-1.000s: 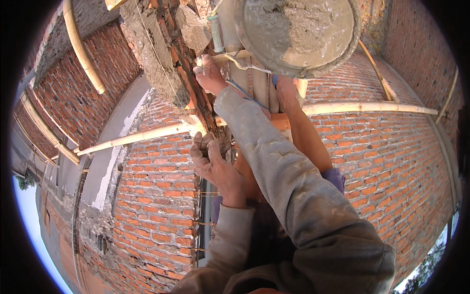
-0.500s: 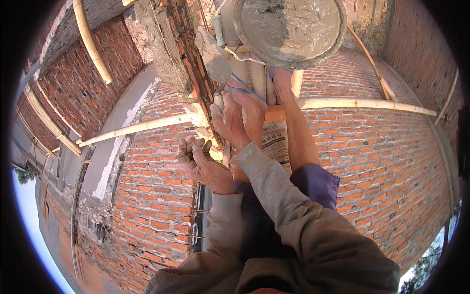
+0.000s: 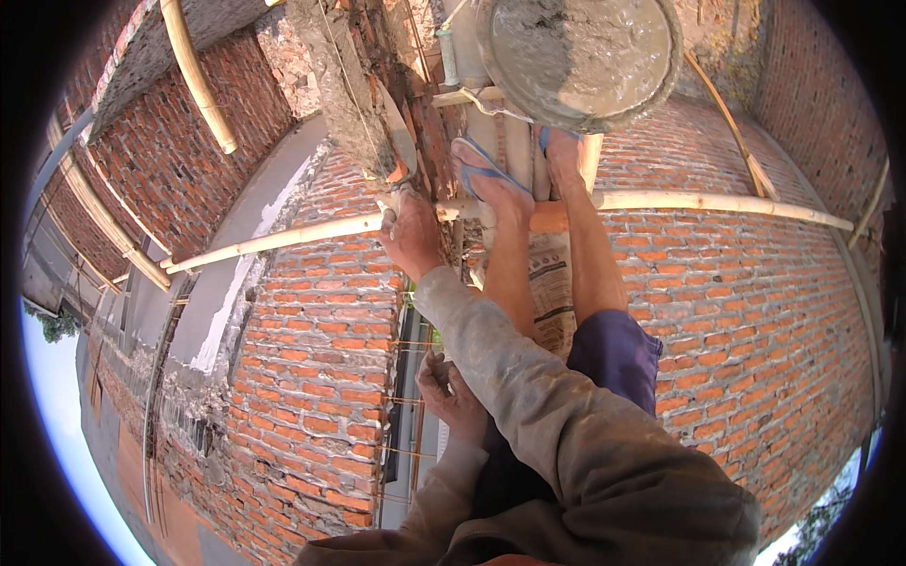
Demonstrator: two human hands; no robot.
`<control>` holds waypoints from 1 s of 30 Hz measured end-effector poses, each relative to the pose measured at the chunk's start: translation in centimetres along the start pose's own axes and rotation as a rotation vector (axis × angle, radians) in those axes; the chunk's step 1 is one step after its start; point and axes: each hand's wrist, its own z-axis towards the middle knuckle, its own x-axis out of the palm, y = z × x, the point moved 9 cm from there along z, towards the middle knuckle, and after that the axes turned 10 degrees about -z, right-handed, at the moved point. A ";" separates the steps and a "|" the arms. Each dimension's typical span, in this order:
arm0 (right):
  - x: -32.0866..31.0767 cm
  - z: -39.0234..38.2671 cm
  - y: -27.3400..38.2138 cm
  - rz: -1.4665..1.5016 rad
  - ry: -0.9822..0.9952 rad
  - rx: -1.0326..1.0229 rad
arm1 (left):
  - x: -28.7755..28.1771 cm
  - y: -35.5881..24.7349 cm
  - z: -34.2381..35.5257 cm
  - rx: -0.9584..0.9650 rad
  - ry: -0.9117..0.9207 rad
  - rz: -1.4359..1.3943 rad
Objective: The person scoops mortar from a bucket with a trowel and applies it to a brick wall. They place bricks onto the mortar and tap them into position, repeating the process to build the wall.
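My right hand [image 3: 412, 233] is wrapped round the handle of a trowel [image 3: 400, 134]. The trowel's thin grey blade points away from me, along the side of a mortar-covered wall top [image 3: 344, 90]. A string runs lengthwise over that wall top. My left hand [image 3: 455, 394] hangs lower, close to my body beside the wall's end, with fingers loosely bent and apart and nothing seen in it. Beyond my feet, a round basin [image 3: 578, 124] holds wet grey mortar [image 3: 604, 57].
I stand in blue flip-flops [image 3: 493, 173] on a narrow support. A bamboo pole [image 3: 717, 200] crosses at foot level over red brick walls [image 3: 736, 311]. Thin rods [image 3: 408, 401] stick out near my left hand. A paper sack [image 3: 550, 292] lies between my legs.
My right hand has moved left with the trowel, bringing its blade beside the wall top. My left hand has dropped back toward my body. The view has shifted slightly.
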 end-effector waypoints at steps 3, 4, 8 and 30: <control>1.9 -1.5 0.0 -0.128 0.170 0.030 | 0.1 1.0 -0.2 0.009 -0.010 0.015; 2.5 -2.3 -0.3 -0.173 0.230 0.065 | 0.1 1.0 -0.3 0.036 -0.022 0.019; 3.7 -4.1 -0.6 -0.426 0.312 0.037 | 0.0 1.9 -0.4 -0.002 -0.044 0.012; 4.3 -1.5 1.0 -0.361 0.382 0.005 | 2.1 1.8 -0.7 -0.007 -0.026 0.002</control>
